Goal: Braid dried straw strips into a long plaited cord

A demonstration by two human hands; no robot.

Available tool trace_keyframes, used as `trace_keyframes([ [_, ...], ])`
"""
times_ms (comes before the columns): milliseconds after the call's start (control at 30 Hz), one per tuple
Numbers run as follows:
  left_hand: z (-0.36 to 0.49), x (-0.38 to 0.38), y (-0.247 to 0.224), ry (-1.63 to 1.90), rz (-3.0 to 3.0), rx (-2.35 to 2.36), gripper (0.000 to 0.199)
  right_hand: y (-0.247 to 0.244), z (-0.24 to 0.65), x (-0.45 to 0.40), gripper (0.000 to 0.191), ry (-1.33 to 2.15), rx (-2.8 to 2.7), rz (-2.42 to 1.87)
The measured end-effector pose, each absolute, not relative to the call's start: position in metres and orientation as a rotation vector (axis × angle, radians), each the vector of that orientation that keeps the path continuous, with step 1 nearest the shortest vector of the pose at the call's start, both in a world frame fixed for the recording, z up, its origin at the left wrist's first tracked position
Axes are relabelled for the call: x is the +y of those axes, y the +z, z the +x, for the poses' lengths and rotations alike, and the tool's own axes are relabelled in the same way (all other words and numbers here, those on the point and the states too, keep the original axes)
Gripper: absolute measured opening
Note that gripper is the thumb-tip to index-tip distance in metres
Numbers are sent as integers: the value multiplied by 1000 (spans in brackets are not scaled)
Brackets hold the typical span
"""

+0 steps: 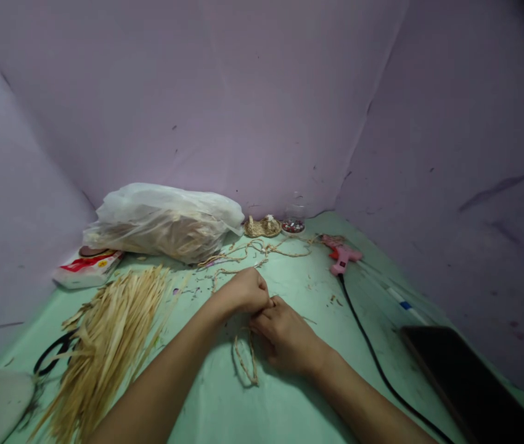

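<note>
"Where were the hands?"

"Together, touching, over the middle of the tabletop (311,280). The left hand (251,291) was curled into a fist; I couldn't tell what, if anything, sat inside it. The right hand (287,335) was closed on the twine (256,372), and a narrow loop of it hung down from those fingers toward the near side."

"And the rest of the twine?"

"More strands wound across the green surface beyond the left hand, toward the back wall (262,123). Whether they joined the loop was hidden."

"How much room was there to the right?"

"A broad strip of green, as far as the black cable (368,339). That curved from the pink glue gun (345,254) down to the lower edge of the view. Past it, a dark slab (465,382) lay along the right side, cut off by the same edge."

"And to the left?"

"Tighter. The straw (114,333) fanned out beside the left forearm, partly over a black scissor handle (49,354). Behind it stood a box (89,271) and a bulging plastic bag (169,213), the bag close against the back wall."

"Anything else along that edge?"

"A small woven piece (258,230), just beside a tub of beads (293,227)."
</note>
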State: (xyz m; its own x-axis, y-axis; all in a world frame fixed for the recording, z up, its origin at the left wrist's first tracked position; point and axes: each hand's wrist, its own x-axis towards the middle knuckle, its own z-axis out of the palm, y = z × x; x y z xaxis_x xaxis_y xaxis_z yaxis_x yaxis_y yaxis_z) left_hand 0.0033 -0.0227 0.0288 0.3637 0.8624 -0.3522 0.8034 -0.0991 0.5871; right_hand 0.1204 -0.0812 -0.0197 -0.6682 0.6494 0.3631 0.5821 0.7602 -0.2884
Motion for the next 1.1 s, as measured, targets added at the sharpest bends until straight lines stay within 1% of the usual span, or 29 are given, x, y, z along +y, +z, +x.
trace_keyframes([
  [100, -5, -18, 35, 122, 1839, 1382, 15, -16, 118, -82, 11, 144, -2565, -936],
  [267, -22, -8, 48, 65, 1849, 1515, 13, -11, 114, -85, 10, 88, -2602, -953],
  [433, -49, 7, 51, 218, 1881, 1725, 15, -10, 116, -84, 12, 149, -2582, -1013],
  [567, -55, 12, 49, 168, 1932, 1769, 17, -13, 115, -84, 9, 263, -2567, -889],
  [633, -55, 13, 49, 123, 1964, 1856, 17, -15, 118, -84, 11, 315, -2482, -829],
  [733, -62, 13, 54, 73, 1950, 2200, 20, -16, 126, -81, 13, 410, -2211, -820],
  [800, -69, 12, 59, 44, 1903, 2374, 24, -15, 131, -78, 12, 540, -1955, -922],
  [867, -70, 10, 65, 90, 1904, 2410, 26, -15, 135, -74, 14, 671, -1729, -1046],
  [967, -55, 1, 75, 365, 1979, 2179, 23, -17, 137, -70, 13, 752, -1568, -1134],
  [1033, -36, -9, 76, 542, 1944, 1805, 25, -18, 138, -68, 13, 741, -1538, -1154],
  [1100, -18, -19, 74, 552, 1862, 1451, 28, -19, 138, -68, 13, 720, -1528, -1161],
])
